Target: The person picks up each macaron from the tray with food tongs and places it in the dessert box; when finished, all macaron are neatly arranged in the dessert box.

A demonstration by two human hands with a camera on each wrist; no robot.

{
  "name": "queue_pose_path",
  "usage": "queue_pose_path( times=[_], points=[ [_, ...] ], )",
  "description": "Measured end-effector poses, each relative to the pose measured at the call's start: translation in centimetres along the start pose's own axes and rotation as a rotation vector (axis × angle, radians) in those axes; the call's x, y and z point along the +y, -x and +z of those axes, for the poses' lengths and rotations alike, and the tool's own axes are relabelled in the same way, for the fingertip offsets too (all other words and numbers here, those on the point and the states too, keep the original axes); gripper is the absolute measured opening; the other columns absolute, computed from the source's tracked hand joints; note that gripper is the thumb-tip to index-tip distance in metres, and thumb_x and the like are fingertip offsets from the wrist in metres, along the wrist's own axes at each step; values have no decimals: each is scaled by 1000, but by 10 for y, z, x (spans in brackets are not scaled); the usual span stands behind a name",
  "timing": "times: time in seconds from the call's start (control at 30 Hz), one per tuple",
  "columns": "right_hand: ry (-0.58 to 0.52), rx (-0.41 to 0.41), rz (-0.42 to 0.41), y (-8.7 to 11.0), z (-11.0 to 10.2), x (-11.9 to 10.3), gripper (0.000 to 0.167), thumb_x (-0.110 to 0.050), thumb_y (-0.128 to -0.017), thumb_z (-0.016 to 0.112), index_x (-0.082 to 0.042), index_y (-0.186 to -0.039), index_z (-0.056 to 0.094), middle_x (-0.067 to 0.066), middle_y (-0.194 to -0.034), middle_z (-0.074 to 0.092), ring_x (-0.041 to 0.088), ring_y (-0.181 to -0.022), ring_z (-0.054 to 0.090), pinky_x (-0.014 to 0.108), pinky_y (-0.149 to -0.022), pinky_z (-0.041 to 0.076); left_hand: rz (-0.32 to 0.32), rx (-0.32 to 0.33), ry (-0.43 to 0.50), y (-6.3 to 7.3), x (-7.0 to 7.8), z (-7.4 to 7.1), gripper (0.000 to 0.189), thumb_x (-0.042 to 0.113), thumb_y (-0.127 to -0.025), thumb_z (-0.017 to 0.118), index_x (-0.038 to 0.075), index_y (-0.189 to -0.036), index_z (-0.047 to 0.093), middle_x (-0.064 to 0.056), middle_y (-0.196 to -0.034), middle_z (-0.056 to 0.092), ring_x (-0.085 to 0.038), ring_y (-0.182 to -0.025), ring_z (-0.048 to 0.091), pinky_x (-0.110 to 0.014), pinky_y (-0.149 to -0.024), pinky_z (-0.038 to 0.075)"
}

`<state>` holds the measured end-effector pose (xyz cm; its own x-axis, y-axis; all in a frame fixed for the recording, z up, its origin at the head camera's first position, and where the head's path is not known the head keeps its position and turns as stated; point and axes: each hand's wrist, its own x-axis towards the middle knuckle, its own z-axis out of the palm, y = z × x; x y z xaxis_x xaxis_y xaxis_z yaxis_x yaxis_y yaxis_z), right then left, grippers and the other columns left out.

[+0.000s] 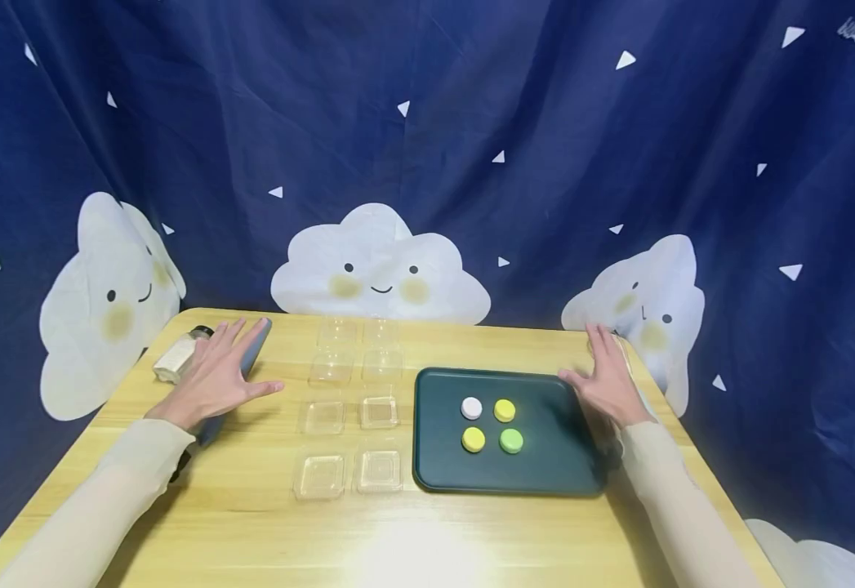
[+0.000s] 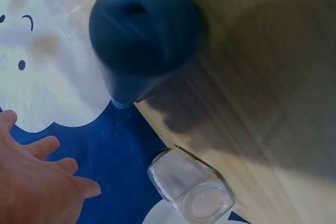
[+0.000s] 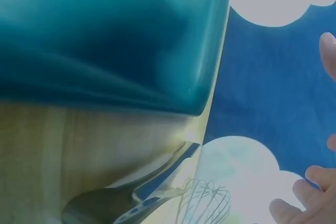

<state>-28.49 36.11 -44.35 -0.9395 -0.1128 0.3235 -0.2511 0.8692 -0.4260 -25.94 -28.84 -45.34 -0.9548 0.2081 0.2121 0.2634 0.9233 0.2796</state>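
My left hand [image 1: 214, 371] hovers with spread fingers over a long blue round-ended object [image 2: 147, 24]; its kind is unclear. Close by lies a clear glass jar [image 2: 191, 184] with a black lid, on its side. Over the right edge of a dark green tray [image 1: 545, 474] is my right hand [image 1: 607, 380], fingers extended and holding nothing. On the tray sit small round macaron-like pieces: a white one [image 1: 471, 408], a yellow one [image 1: 504, 410], another yellow one [image 1: 474, 440] and a green one [image 1: 511, 441]. Metal tongs [image 3: 105, 200] and a wire whisk [image 3: 207, 203] lie beside the tray, under the right hand.
Several clear plastic containers [image 1: 322, 476] stand in two columns left of the tray on the wooden table [image 1: 251, 531]. A dark blue curtain [image 1: 427, 163] with cloud faces hangs behind the table and along its sides.
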Motion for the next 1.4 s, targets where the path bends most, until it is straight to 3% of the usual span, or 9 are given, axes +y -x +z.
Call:
queue_pose_path(
  times=[0.2, 0.33, 0.5, 0.67, 0.73, 0.97, 1.07, 1.2, 1.4],
  points=[
    [-34, 46, 39, 3, -2, 9, 99, -29, -86, 79, -4, -161, 19, 30, -164, 21, 52, -150, 21, 71, -120, 22, 27, 70, 69, -2, -1, 2, 115, 66, -76, 78, 24, -164, 16, -31, -163, 25, -55, -149, 22, -77, -114, 23],
    [-43, 58, 87, 5, -3, 12, 95, -30, -88, 77, -1, -159, 22, 32, -161, 27, 52, -148, 27, 70, -119, 26, 16, 108, 209, 0, 4, 6, 115, 53, -76, 84, 23, -164, 17, -26, -164, 27, -50, -149, 27, -74, -114, 28],
    [-60, -3, 220, 13, -1, 19, 88, -42, -95, 69, 7, -155, 26, 36, -153, 38, 53, -141, 38, 67, -116, 32, -71, 106, 464, 10, 18, 8, 110, 45, -79, 85, 24, -164, 18, -19, -165, 32, -48, -148, 34, -67, -115, 34],
    [-43, -28, 307, 21, 2, 25, 83, -53, -95, 64, 8, -146, 41, 34, -136, 56, 50, -124, 55, 63, -107, 44, -79, 47, 674, 15, 24, 10, 93, 34, -86, 81, 15, -161, 28, -18, -156, 46, -39, -145, 43, -14, -116, 39],
    [-30, -37, 329, 24, 2, 28, 80, -54, -95, 63, 7, -143, 44, 32, -132, 60, 48, -119, 60, 61, -103, 47, -80, 36, 685, 16, 26, 12, 85, 34, -88, 80, 11, -157, 36, -20, -150, 52, -38, -139, 49, -4, -105, 41],
    [14, -100, 325, 28, -1, 37, 69, -39, -97, 65, 13, -138, 46, 36, -124, 63, 50, -112, 63, 62, -98, 50, -81, -23, 646, 22, 34, 24, 74, 35, -89, 79, 6, -149, 48, -19, -141, 60, -37, -127, 58, -32, -103, 51],
    [61, -155, 287, 29, -2, 40, 62, -35, -91, 71, 17, -121, 55, 33, -103, 67, 47, -92, 65, 57, -84, 54, -80, -41, 624, 24, 36, 29, 74, 36, -88, 79, 4, -148, 49, -19, -140, 61, -36, -124, 60, -40, -102, 52],
    [81, -220, 295, 31, 0, 42, 46, -37, -86, 76, 7, -89, 60, 12, -71, 57, 27, -66, 55, 39, -59, 48, -107, -84, 581, 25, 41, 34, 75, 38, -86, 81, 3, -145, 51, -16, -133, 65, -30, -114, 65, -36, -96, 55],
    [90, -241, 300, 33, 2, 43, 47, -36, -84, 78, 6, -91, 60, 13, -75, 59, 26, -68, 55, 37, -58, 48, -118, -187, 564, 24, 47, 36, 81, 42, -82, 83, 0, -144, 50, -15, -128, 66, -24, -109, 62, -33, -92, 52]
  ],
)
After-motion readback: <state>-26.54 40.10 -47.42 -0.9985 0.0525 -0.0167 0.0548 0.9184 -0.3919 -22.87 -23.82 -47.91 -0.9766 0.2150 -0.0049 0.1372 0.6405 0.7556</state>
